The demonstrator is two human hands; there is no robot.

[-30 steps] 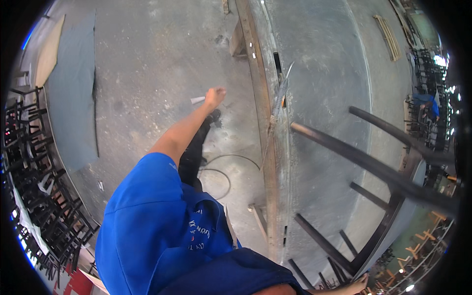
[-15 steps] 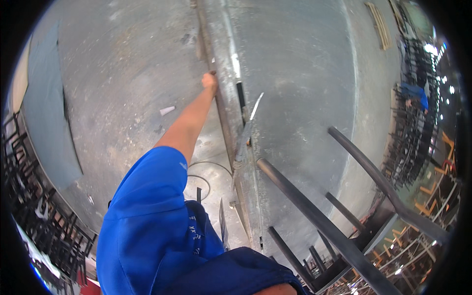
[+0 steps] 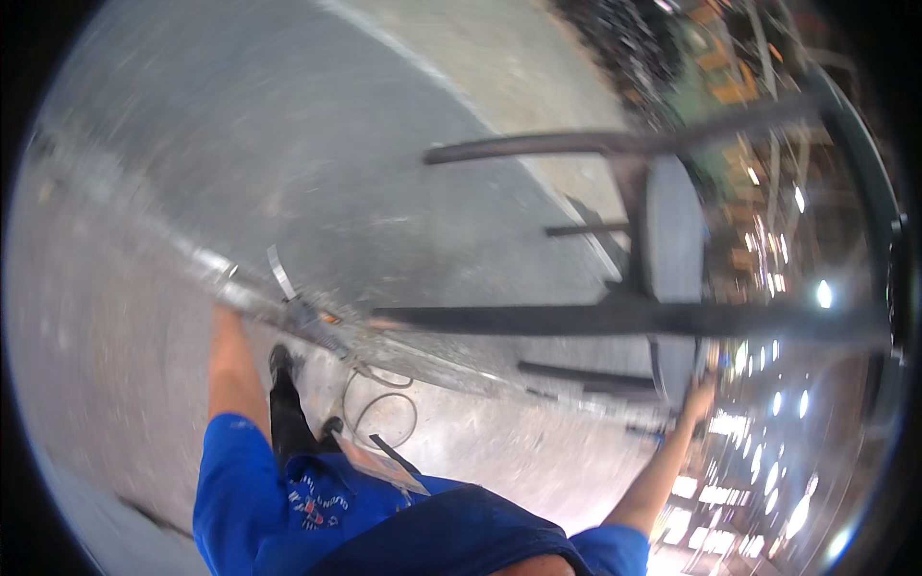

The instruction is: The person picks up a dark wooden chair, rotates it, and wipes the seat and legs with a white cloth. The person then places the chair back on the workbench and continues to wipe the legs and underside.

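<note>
1. At the lower edge a blue short-sleeved shirt (image 3: 288, 499) is seen, with dark blue cloth (image 3: 451, 538) bunched below it.
2. Below the shirt, on the grey concrete floor (image 3: 403, 173), a black shoe (image 3: 280, 360) and a dark trouser leg are shown, with a loop of thin cable (image 3: 384, 413) lying just beside them.
3. The left arm is stretched up and away from the body; the left hand (image 3: 224, 312) is laid against a long, pale metal rail (image 3: 288, 312) that runs slantwise across the floor. The fingers are blurred, so whether they are closed round the rail cannot be told.
4. A short bright strip (image 3: 279, 272) is seen standing up from the rail, just beyond the left hand.
5. The right arm is raised at the right side; the right hand (image 3: 706, 389) is placed on a dark steel frame (image 3: 615, 317) of long bars and cross pieces. It appears wrapped round a bar, but the grip is too blurred to be confirmed.
6. The frame is held tilted above the floor, between the two arms, reaching toward the far right.
7. Farthest off, stacked dark metalwork (image 3: 615, 38) and bright lights (image 3: 821, 293) are smeared by motion.
</note>
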